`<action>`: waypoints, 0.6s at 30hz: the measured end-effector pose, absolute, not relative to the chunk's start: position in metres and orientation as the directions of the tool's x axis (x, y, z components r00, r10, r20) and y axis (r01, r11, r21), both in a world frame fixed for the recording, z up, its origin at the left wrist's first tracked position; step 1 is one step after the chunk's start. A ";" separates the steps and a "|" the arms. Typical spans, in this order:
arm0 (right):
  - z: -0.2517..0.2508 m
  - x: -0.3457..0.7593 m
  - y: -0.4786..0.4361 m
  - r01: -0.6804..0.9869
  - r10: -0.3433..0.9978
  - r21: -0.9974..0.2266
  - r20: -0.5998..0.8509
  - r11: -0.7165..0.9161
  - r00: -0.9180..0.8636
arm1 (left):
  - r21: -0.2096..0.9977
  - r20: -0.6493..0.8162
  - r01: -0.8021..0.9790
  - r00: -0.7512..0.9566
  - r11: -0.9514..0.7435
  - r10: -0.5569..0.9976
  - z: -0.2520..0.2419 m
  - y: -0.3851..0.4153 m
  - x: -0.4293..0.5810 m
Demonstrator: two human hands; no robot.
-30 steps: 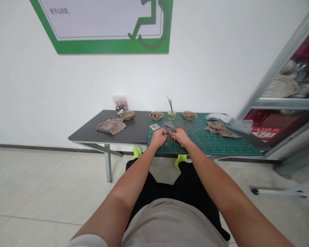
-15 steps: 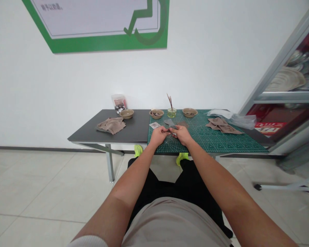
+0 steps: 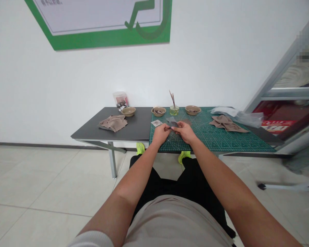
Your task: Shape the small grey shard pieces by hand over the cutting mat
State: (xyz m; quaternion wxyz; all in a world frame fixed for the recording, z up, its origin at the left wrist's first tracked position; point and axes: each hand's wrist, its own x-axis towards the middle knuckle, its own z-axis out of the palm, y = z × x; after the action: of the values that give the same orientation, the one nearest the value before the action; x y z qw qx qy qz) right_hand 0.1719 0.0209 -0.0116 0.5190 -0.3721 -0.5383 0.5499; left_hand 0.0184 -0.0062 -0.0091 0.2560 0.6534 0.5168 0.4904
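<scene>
Both hands meet over the green cutting mat (image 3: 221,142) near its front edge. My right hand (image 3: 184,131) is closed on a small grey, partly see-through plastic bag (image 3: 172,123), thumb on top. Beside it, my left hand (image 3: 161,134) pinches at the bag's near edge, fingertips almost touching the right thumb; what exactly lies between them is too small to make out. A small white square packet (image 3: 157,123) with a dark middle lies just beyond the left hand. Behind the right hand a thin brown piece (image 3: 187,121) rests on the mat, partly hidden.
Tan bowls with small dark pieces, one left (image 3: 158,111) and one right (image 3: 193,110), flank a glass jar with sticks (image 3: 174,110). Another bowl (image 3: 128,111), a pouch (image 3: 121,100) and brown cloth (image 3: 113,123) are left. More cloth (image 3: 228,123) and clear plastic (image 3: 249,118) lie right.
The view has shifted slightly. The fingers have moved a little, and the grey bag now shows more plainly above the right thumb. Bowls, cloths and packet stay in place.
</scene>
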 end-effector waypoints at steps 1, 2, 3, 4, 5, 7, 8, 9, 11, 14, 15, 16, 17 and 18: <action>-0.011 0.172 0.020 -0.157 0.969 -0.979 0.158 0.128 -0.192 | 0.835 0.380 0.435 -0.012 -0.337 0.925 -0.009 -0.007 0.018; -0.010 0.171 0.019 -0.144 0.965 -0.979 0.170 0.143 -0.199 | 0.829 0.383 0.446 -0.012 -0.338 0.924 -0.009 -0.007 0.019; -0.009 0.171 0.019 -0.127 0.960 -0.979 0.183 0.158 -0.210 | 0.819 0.387 0.461 -0.009 -0.340 0.922 -0.009 -0.008 0.019; -0.008 0.171 0.019 -0.105 0.955 -0.980 0.192 0.171 -0.227 | 0.807 0.394 0.480 -0.004 -0.344 0.919 -0.009 -0.009 0.019; -0.008 0.171 0.018 -0.083 0.950 -0.980 0.194 0.179 -0.245 | 0.794 0.401 0.499 0.001 -0.348 0.916 -0.009 -0.009 0.018; -0.007 0.171 0.019 -0.041 0.945 -0.985 0.172 0.167 -0.279 | 0.778 0.410 0.516 0.017 -0.359 0.912 -0.009 -0.009 0.017; -0.006 0.172 0.019 -0.022 0.945 -0.988 0.150 0.150 -0.290 | 0.780 0.411 0.509 0.024 -0.365 0.912 -0.009 -0.009 0.016; -0.006 0.172 0.020 -0.003 0.947 -0.991 0.126 0.130 -0.296 | 0.786 0.410 0.495 0.032 -0.371 0.911 -0.010 -0.008 0.015; -0.006 0.173 0.021 0.041 0.950 -0.994 0.086 0.103 -0.300 | 0.791 0.412 0.477 0.045 -0.382 0.910 -0.011 -0.007 0.013; -0.005 0.173 0.022 0.092 0.954 -0.991 0.067 0.098 -0.294 | 0.762 0.413 0.523 0.062 -0.382 0.909 -0.011 -0.004 0.012; -0.005 0.173 0.023 0.097 0.953 -0.990 0.067 0.100 -0.294 | 0.752 0.408 0.540 0.069 -0.378 0.910 -0.010 -0.004 0.012; -0.006 0.173 0.023 0.096 0.953 -0.990 0.069 0.102 -0.296 | 0.746 0.400 0.550 0.078 -0.374 0.913 -0.009 -0.003 0.012; -0.006 0.173 0.023 0.091 0.951 -0.990 0.071 0.103 -0.300 | 0.746 0.389 0.554 0.089 -0.370 0.917 -0.009 -0.002 0.012; -0.006 0.172 0.023 0.086 0.950 -0.991 0.072 0.103 -0.305 | 0.749 0.378 0.552 0.098 -0.366 0.921 -0.008 -0.001 0.012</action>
State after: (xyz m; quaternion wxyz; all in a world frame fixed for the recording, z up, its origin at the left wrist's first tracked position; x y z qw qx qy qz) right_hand 0.1724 0.0231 -0.0059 0.4139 -0.4198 -0.6167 0.5217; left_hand 0.0123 -0.0012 -0.0082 0.2167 0.7086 0.5195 0.4255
